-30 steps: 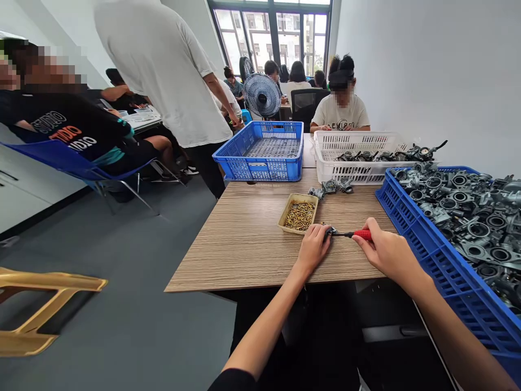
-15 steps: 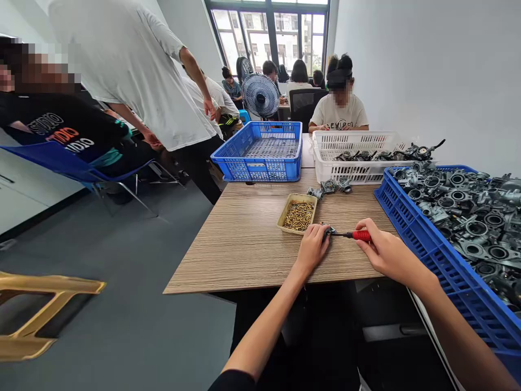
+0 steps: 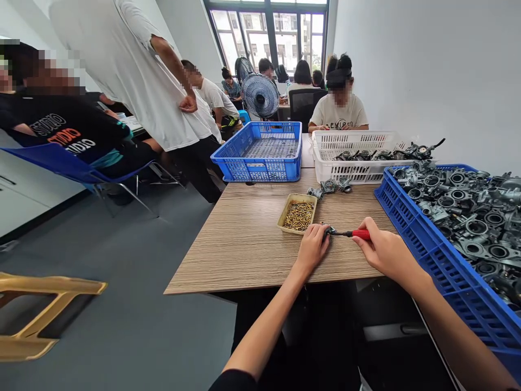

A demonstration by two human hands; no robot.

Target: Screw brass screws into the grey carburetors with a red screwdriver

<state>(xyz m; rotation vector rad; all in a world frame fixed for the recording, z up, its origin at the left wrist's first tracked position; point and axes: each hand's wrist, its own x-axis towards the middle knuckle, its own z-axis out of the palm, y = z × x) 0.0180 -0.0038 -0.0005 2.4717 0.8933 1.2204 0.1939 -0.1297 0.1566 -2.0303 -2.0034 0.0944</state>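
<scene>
My left hand is closed around a small metal part on the wooden table, just below a tray of brass screws. Much of that part is hidden by the fingers. A screwdriver with a red handle lies level, its dark shaft pointing left and its tip at the metal part. Fingers and thumb of my right hand grip the handle's right end. Beyond the screw tray, several metal castings rest on the table.
On the right, a blue crate is heaped with metal castings. A white crate with parts and another blue crate stand at the far edge. A person sits opposite; another person stands at the left.
My right hand has shifted slightly on the red handle, while my left hand stays in place. The standing person's arm has bent, bringing a hand to the hip.
</scene>
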